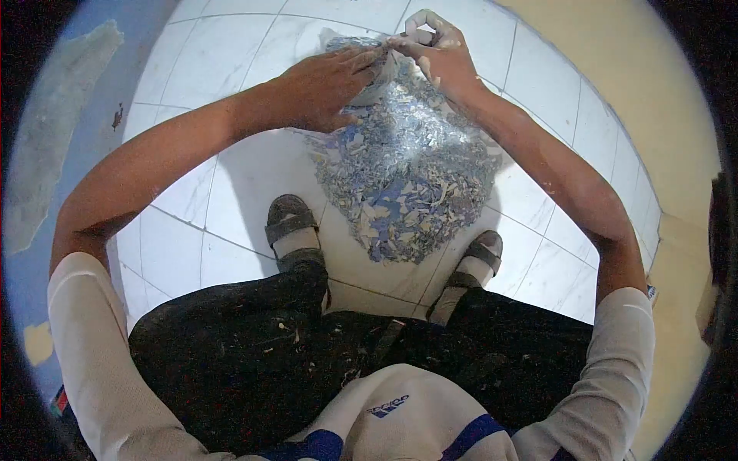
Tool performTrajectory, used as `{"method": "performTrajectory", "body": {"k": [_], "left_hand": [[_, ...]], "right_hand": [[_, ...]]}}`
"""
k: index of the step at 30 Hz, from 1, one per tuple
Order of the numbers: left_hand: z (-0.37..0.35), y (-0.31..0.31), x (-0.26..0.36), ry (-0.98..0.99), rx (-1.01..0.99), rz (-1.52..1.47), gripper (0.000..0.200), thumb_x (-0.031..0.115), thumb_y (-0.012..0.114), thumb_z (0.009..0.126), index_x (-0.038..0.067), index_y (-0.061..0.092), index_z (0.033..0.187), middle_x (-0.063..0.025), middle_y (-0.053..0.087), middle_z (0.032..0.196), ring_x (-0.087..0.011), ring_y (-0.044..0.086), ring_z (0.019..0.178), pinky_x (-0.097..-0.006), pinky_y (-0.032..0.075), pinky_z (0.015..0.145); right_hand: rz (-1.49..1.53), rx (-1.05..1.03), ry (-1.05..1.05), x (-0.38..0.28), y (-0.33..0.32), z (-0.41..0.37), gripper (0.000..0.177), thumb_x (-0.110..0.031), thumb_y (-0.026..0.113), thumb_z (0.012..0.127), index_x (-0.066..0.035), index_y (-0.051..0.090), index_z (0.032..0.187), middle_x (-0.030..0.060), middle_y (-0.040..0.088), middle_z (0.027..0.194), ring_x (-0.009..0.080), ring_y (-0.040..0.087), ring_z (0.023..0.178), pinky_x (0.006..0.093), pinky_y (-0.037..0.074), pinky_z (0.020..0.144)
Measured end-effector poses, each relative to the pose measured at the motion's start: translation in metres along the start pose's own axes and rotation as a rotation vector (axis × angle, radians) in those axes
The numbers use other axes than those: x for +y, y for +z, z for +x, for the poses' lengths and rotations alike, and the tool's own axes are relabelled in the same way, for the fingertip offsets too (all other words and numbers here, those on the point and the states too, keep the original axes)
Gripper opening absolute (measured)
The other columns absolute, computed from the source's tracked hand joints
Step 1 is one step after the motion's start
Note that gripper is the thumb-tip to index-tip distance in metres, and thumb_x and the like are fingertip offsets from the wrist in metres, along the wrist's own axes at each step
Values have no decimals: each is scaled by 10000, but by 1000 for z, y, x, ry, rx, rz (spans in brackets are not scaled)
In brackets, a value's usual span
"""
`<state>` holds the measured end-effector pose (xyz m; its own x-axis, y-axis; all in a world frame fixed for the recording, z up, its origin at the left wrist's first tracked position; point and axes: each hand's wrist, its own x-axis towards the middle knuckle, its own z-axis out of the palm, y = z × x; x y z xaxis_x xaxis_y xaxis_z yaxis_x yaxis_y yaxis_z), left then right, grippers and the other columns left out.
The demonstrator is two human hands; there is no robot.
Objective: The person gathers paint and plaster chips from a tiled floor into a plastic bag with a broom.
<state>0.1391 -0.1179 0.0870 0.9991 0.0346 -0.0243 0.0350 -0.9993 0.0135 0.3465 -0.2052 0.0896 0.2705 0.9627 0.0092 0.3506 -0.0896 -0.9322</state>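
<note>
While a clear plastic bag (415,146) of flakes (392,219) sits on floor tiles (538,257), the right hand (446,61) pinches its top; the left hand (327,91) touches it, grip unclear.

Beneath you: white tile floor (538,81), brightly lit. On your left, blue wall (92,157) with grey patch (50,138); right, yellowish wall (615,61).

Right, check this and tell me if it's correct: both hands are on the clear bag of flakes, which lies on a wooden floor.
Not wood: the head view shows a white tiled floor. The left hand and right hand are indeed on the clear bag of flakes.
</note>
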Motion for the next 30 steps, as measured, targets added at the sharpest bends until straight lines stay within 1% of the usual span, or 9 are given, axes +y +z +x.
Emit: {"method": "performTrajectory", "body": {"k": [6,11,13,16,22,23,26,27,30], "left_hand": [[-8,-10,-5,97,204,-69,439,173,626,912,53,487,1311,-144,449,1400,-298,441,1302,-405,389,1100],[-9,-22,-36,10,451,-343,247,66,683,864,47,603,1097,-96,633,1053,-231,617,948,-370,521,845],[-2,-19,-46,106,686,-516,224,114,740,834,37,622,1007,-73,644,858,-175,590,753,-326,506,725],[-19,-16,-55,-375,513,-354,225,186,715,870,30,606,990,-70,623,838,-158,538,715,-293,472,685],[-70,100,-91,-896,192,-461,398,373,707,854,17,544,926,-150,606,820,-244,588,754,-366,478,699],[-83,120,-84,-861,109,-517,415,363,721,840,9,541,960,-165,611,865,-281,600,810,-383,483,733],[-105,157,-52,-739,-129,-611,481,316,749,811,-6,512,1079,-201,585,1051,-353,577,1007,-429,483,849],[-105,156,-38,-650,-109,-676,584,297,752,803,-25,467,1199,-230,523,1166,-377,507,1149,-464,457,930],[-83,155,-8,-614,-51,-583,600,227,751,823,14,438,1288,-213,481,1213,-357,512,1152,-433,476,935]], "right_hand": [[81,-19,3,13,-12,0,167,-166,707,870,-80,596,961,47,695,841,105,614,801,258,476,750],[-154,-50,-33,17,-19,-5,234,-206,697,879,-33,595,1000,87,684,891,123,616,811,281,487,747],[-303,-12,-232,37,-23,-3,372,-321,693,863,-41,573,1076,135,669,863,223,643,760,347,513,708],[-535,-33,-298,66,-37,-18,457,-388,663,870,-43,543,1144,163,656,898,304,655,784,395,527,733],[-936,-384,-66,125,-71,-52,578,-286,633,905,-10,423,1367,199,577,1222,324,599,1065,407,494,938],[-968,-450,-19,137,-71,-55,569,-295,628,907,-28,429,1369,203,562,1247,330,586,1091,417,486,955],[-960,-376,-430,168,-60,-68,439,-308,563,924,-63,488,1281,178,592,1134,330,579,1090,463,474,951],[-928,-604,-97,148,-56,-63,453,-264,540,933,-86,458,1341,175,566,1226,325,535,1176,451,450,1010],[-917,-532,-329,145,-38,-66,457,-331,540,950,-144,464,1360,130,511,1349,326,514,1212,427,436,1040]]}}
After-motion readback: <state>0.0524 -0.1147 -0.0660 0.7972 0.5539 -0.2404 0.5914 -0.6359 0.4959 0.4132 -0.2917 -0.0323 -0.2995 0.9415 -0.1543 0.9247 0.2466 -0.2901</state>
